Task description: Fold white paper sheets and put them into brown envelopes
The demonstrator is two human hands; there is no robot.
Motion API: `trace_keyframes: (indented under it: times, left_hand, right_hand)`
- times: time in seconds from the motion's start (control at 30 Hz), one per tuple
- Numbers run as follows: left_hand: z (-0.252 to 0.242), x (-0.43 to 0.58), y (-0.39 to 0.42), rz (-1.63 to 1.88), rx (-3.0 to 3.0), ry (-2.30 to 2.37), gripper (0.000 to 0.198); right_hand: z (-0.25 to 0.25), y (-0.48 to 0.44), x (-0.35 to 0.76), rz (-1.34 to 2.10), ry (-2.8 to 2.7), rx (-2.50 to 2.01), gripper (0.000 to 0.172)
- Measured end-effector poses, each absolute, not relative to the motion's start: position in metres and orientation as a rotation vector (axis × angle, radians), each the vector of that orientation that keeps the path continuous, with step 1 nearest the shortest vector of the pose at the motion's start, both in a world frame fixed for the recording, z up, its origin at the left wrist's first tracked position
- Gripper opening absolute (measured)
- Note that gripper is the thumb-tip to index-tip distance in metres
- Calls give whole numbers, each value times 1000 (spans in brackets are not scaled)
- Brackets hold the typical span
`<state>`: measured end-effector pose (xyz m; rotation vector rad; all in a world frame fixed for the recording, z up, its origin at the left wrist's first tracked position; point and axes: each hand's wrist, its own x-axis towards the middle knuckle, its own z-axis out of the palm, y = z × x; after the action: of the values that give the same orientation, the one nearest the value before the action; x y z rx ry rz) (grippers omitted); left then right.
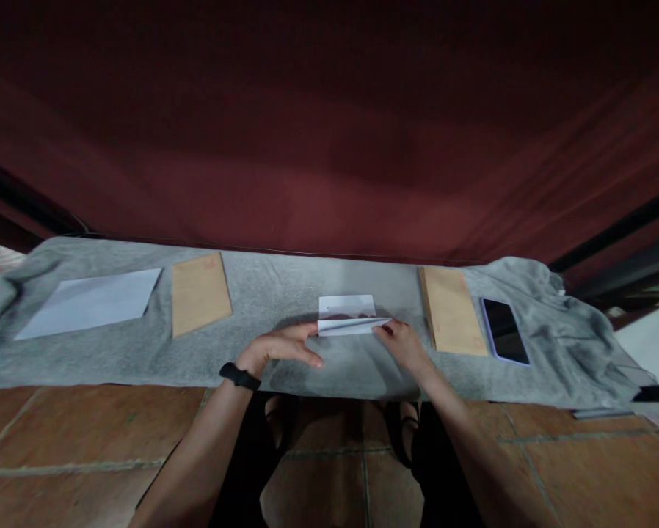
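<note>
A white sheet of paper lies partly folded at the middle of the grey cloth, its near part raised as a flap over the rest. My right hand pinches the right end of that flap between thumb and fingers. At the paper's left end is my left hand, wearing a black wristband. Its fingertips touch or nearly touch the left edge, while the thumb stands well apart and grips nothing. The far part of the paper rests flat, with a small dark mark near its left side.
Grey cloth covers a long, narrow surface before a dark red wall. To the left lie white paper and a brown envelope. On the right are stacked brown envelopes and a phone. Below is tiled floor.
</note>
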<state>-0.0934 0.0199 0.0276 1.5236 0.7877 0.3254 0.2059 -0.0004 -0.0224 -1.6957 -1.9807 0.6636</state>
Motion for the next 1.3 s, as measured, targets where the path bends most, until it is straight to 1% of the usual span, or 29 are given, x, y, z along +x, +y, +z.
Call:
trace_keyframes:
  times: [0.1, 0.17, 0.23, 0.3, 0.37, 0.47, 0.53, 0.67, 0.9, 1.0, 1.17, 1.3]
  left_hand:
    - [5, -85, 25, 459, 1435, 898, 48]
    - [-10, -77, 30, 595, 1432, 1059, 37]
    - [-20, -70, 34, 665, 1490, 1279, 31]
    - [-23, -63, 36, 652, 1576, 1494, 36]
    - [-20, -58, 35, 617, 1669, 1629, 47]
    - [-14, -50, 28, 624, 1787, 1755, 62]
    - [-13, -45, 23, 630, 1875, 1841, 66]
    - [-14, -36, 14, 589, 1995, 1946, 64]
    - [-13, -27, 17, 521, 2123, 1956, 59]
    - [-10, -26, 22, 514, 2095, 1977, 56]
    - [-4, -28, 28, 550, 1860, 2030, 57]
    - [-6, -35, 37, 638, 1590, 1871, 54]
  right_hand:
    - [-24, 0, 201, 615, -1976, -1764, 22]
    - [-26, 0, 196, 573, -1938, -1808, 22]
    - [-27, -1, 191, 523, -1889, -1871, 30]
    - [-28, -3, 186, 462, -1875, -1913, 40]
    - [-28, -3, 181, 347, -1914, -1916, 47]
    - [-28, -6, 173, 180, -2062, -1799, 49]
    - [-31, -10, 166, 169, -2187, -1660, 51]
    - [-41, -23, 149, 208, -2356, -1523, 61]
    - [-46, -30, 139, 144, -2325, -1635, 67]
    - [-45, -27, 134, 103, -2300, -1674, 67]
    - [-44, -19, 126, 48, -2335, -1732, 63]
    - [-44, -17, 127, -19, -2354, -1722, 58]
